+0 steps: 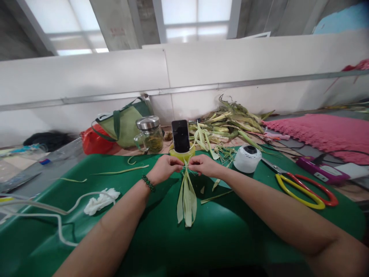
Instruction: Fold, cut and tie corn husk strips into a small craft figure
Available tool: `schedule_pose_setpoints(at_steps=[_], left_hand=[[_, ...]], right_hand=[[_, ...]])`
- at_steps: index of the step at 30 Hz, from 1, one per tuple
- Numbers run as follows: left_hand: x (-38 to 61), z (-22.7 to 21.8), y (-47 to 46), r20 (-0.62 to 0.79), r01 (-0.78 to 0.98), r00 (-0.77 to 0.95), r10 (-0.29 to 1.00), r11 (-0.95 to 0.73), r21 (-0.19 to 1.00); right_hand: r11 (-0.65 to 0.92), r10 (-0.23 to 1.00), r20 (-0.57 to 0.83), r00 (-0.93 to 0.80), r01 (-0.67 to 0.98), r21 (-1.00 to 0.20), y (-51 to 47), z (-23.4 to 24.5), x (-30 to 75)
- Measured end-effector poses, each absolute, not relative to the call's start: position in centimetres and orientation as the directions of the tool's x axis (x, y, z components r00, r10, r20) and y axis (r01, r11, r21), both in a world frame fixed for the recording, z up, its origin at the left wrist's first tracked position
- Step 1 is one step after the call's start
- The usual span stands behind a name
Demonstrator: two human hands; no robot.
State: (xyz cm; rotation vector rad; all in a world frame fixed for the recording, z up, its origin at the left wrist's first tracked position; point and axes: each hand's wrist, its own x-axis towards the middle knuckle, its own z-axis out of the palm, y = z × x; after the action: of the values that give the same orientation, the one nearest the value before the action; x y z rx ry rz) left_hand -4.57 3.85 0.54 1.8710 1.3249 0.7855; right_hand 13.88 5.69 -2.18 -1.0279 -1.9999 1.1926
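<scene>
A bundle of pale green corn husks (187, 200) hangs fanned out between my hands, its narrow top at my fingertips. My left hand (165, 168), with a green bead bracelet (148, 183) at the wrist, is closed in a pinch at the bundle's left side. From the right, my right hand (208, 166) pinches too, its fingertips close to the left ones. A thin pale thread (185, 167) runs between the two pinches across the husks' neck; its ends are too fine to follow. Just behind, a phone (180, 136) leans upright on a yellow stand (182, 154).
On the green mat (161, 246) lie scissors (302, 186), a white thread spool (247, 158), crumpled tissue (101, 201) and a white cable (59, 227). Behind are a lidded glass jar (152, 139), a green bag (127, 123), a husk pile (230, 121) and pink cloth (323, 132).
</scene>
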Motion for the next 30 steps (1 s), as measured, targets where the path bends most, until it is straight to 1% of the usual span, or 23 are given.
schedule_pose_setpoints(at_steps=[6,13,17,19,20,22,24,25,27,30], left_hand=[[-4.9,1.1,3.6,0.068,0.614,0.326,0.943,-0.265,0.743],[-4.6,1.5,3.2,0.109,0.655,0.325,0.94,-0.307,0.691],[-5.0,1.5,3.4,0.154,0.682,0.35,0.924,-0.364,0.635],[-5.3,1.4,3.6,0.133,0.682,0.358,0.924,-0.357,0.639],[-5.4,1.4,3.6,0.104,0.674,0.355,0.929,-0.331,0.661],[-5.4,1.5,3.6,0.014,0.619,0.33,0.944,-0.228,0.751],[-5.1,1.6,3.4,-0.077,0.477,0.284,0.956,-0.071,0.876],[-4.8,1.6,3.3,-0.108,0.395,0.265,0.958,-0.006,0.919],[-4.2,1.5,3.1,-0.136,0.228,0.255,0.957,0.077,0.971],[-3.3,1.1,3.1,-0.127,-0.015,0.316,0.94,0.139,0.99]], right_hand=[[0.306,0.846,0.095,-0.524,0.333,-0.892,5.8,-2.0,14.2],[0.337,0.831,0.108,-0.546,0.339,-0.878,5.7,-1.9,14.2],[0.334,0.813,0.07,-0.578,0.365,-0.869,5.8,-1.5,14.7],[0.317,0.813,0.045,-0.58,0.377,-0.87,5.8,-1.1,15.1],[0.308,0.819,0.035,-0.573,0.387,-0.869,5.9,-0.9,15.4],[0.289,0.83,0.008,-0.558,0.417,-0.862,5.9,-0.7,15.7],[0.268,0.839,-0.028,-0.544,0.457,-0.848,5.9,-0.6,15.7],[0.256,0.844,-0.047,-0.534,0.479,-0.84,5.9,-0.7,15.7],[0.232,0.853,-0.083,-0.515,0.517,-0.824,5.9,-0.8,15.5],[0.198,0.873,-0.105,-0.476,0.543,-0.816,6.1,-0.8,15.4]])
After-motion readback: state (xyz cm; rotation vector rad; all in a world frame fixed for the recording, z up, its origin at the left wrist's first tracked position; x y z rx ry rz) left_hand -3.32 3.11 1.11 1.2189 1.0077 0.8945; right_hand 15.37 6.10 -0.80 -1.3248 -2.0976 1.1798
